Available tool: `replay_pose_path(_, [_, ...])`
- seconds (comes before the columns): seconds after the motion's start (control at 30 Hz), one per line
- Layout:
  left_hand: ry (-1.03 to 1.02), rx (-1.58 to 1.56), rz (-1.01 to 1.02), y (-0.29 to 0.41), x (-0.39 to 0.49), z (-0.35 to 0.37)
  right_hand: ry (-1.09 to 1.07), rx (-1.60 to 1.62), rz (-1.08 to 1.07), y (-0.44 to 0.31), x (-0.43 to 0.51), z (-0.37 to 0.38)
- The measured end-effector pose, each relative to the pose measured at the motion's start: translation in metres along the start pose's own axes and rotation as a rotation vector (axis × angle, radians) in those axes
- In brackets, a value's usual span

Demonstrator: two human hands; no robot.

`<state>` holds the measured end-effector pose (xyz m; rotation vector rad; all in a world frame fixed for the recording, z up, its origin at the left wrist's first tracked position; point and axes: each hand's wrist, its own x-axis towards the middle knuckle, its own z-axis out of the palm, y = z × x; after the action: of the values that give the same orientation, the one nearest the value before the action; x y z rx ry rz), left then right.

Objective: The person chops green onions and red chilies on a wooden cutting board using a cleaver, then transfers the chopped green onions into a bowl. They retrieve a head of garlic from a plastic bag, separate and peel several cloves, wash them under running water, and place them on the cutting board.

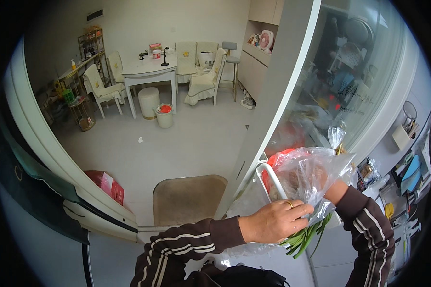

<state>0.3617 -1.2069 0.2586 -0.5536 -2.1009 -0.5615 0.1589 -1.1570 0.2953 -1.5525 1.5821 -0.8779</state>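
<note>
My left hand (278, 220), a ring on one finger, pinches the edge of a clear plastic bag (305, 179). The wrist of my right hand (334, 193) enters the bag; its fingers are blurred behind the plastic, so what they hold is unclear. A red plastic bag (281, 159) lies beside the clear one. Both are at a white rack with a curved handle (274, 181), next to the sliding door. Long green leaves, like scallions (303, 239), hang out below my left hand.
A sliding glass door (291, 79) stands close ahead. Kitchen utensils (411, 172) crowd the right side. Beyond the doorway are a brown floor mat (190, 199), a waste bin (164, 118), a white table (149, 68) and chairs. A red box (111, 188) sits by the left door frame.
</note>
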Motion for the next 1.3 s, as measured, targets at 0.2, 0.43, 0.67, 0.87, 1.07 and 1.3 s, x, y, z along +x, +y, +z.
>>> replay_pose_path(0.2, [0.054,0.079,-0.032,-0.004,0.000,-0.010,-0.240,-0.394,-0.083,-0.046,-0.012,-0.012])
replay_pose_path(0.43, [0.068,0.259,-0.020,-0.011,0.006,-0.016,-0.356,-0.901,-0.121,-0.067,-0.025,-0.024])
replay_pose_path(0.67, [0.076,0.383,0.007,-0.016,0.015,-0.018,0.001,-1.242,0.077,-0.094,-0.044,-0.006])
replay_pose_path(0.87, [0.010,0.484,-0.096,-0.016,0.015,-0.014,0.180,-0.901,0.060,-0.146,-0.061,0.003])
replay_pose_path(1.07, [0.066,0.297,-0.139,-0.010,0.018,-0.024,0.480,-0.602,-0.238,-0.145,-0.101,0.008])
replay_pose_path(1.3, [0.350,-0.261,-0.072,0.077,0.015,-0.009,0.773,-0.190,-0.467,-0.070,-0.189,0.031])
